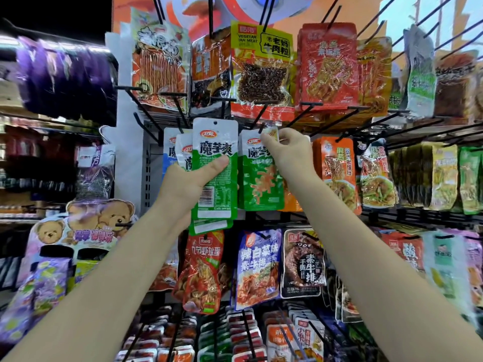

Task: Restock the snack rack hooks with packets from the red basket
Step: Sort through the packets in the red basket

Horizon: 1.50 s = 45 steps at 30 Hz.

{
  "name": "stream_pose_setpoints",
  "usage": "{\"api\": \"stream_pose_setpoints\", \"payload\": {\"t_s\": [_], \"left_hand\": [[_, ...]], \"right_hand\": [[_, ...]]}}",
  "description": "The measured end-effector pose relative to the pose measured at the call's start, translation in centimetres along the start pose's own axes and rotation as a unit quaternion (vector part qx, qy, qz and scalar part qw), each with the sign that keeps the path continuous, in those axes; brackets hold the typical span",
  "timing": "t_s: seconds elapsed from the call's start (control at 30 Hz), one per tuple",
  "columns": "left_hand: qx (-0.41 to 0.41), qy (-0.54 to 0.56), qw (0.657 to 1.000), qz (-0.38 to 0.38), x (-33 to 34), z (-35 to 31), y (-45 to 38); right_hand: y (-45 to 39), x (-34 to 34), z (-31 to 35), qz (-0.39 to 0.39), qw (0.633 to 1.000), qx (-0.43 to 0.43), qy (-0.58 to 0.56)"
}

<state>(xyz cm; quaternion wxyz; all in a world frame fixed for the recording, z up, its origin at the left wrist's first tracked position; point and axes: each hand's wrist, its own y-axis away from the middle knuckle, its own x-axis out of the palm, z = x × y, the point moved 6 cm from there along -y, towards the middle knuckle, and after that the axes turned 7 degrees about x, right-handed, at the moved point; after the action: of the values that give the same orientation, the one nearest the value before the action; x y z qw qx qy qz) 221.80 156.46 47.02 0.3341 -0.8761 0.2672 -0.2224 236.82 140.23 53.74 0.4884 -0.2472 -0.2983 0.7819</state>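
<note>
My left hand grips a small stack of green and white snack packets, held upright in front of the rack, thumb across the front one. My right hand pinches the top of another green and white packet that hangs at a black hook in the rack's middle row. Just left of my left hand, blue and white packets of the same brand hang on the neighbouring hook. The red basket is out of view.
Rows of black hooks carry orange, red and yellow packets above and red, blue and black ones below. Bare hook arms jut forward toward me. A bear-printed display stand is at the lower left, purple packets at the upper left.
</note>
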Motion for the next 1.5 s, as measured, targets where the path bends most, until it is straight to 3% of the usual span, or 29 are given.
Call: {"api": "stream_pose_setpoints", "payload": {"t_s": [0.13, 0.27, 0.33, 0.43, 0.53, 0.63, 0.73, 0.83, 0.97, 1.13, 1.23, 1.33, 1.5], "left_hand": [[0.017, 0.001, 1.000, -0.014, 0.6, -1.3, 1.1], [0.010, -0.044, 0.999, 0.009, 2.7, -2.5, 2.8], [-0.002, -0.054, 0.998, 0.020, 3.2, -2.5, 2.9], [-0.047, 0.004, 0.999, 0.023, 3.5, -2.4, 2.8], [-0.023, 0.021, 1.000, -0.003, 2.3, -3.0, 2.1], [0.026, 0.046, 0.999, 0.007, 2.7, -3.2, 2.1], [0.051, 0.031, 0.998, 0.022, 4.4, -3.8, 2.8], [0.019, 0.062, 0.997, 0.032, 5.5, -4.3, 3.7], [0.008, 0.065, 0.994, 0.092, 5.5, -3.9, 3.6], [0.007, 0.055, 0.997, 0.058, 4.9, -3.3, 3.6], [0.001, 0.062, 0.997, 0.048, 4.9, -3.4, 3.5], [-0.007, 0.059, 0.997, 0.046, 4.7, -3.5, 3.6], [0.003, 0.071, 0.997, 0.008, 3.2, -3.6, 3.3]], "right_hand": [[2.3, -1.9, 1.5, -0.116, 0.983, -0.142, 0.029], [4.3, 0.5, 0.7, 0.105, 0.990, -0.069, -0.070], [4.6, 1.2, 0.4, 0.144, 0.985, -0.067, -0.068], [4.2, -1.0, 0.1, 0.056, 0.993, -0.076, -0.071], [4.0, -4.1, 0.2, -0.039, 0.989, -0.122, -0.077], [4.7, -3.5, 1.0, -0.043, 0.985, -0.162, -0.047], [5.8, -0.8, 1.4, 0.005, 0.984, -0.172, -0.041], [6.2, 1.0, 1.1, 0.054, 0.983, -0.167, -0.060], [5.7, 1.4, 0.9, 0.074, 0.983, -0.168, -0.004], [4.2, 0.5, 0.0, 0.047, 0.991, -0.090, -0.083], [3.7, 0.9, -0.2, 0.086, 0.987, -0.049, -0.125], [3.1, 0.3, 0.2, 0.051, 0.987, -0.058, -0.139], [0.8, -0.7, -0.4, -0.015, 0.994, -0.002, -0.111]]}}
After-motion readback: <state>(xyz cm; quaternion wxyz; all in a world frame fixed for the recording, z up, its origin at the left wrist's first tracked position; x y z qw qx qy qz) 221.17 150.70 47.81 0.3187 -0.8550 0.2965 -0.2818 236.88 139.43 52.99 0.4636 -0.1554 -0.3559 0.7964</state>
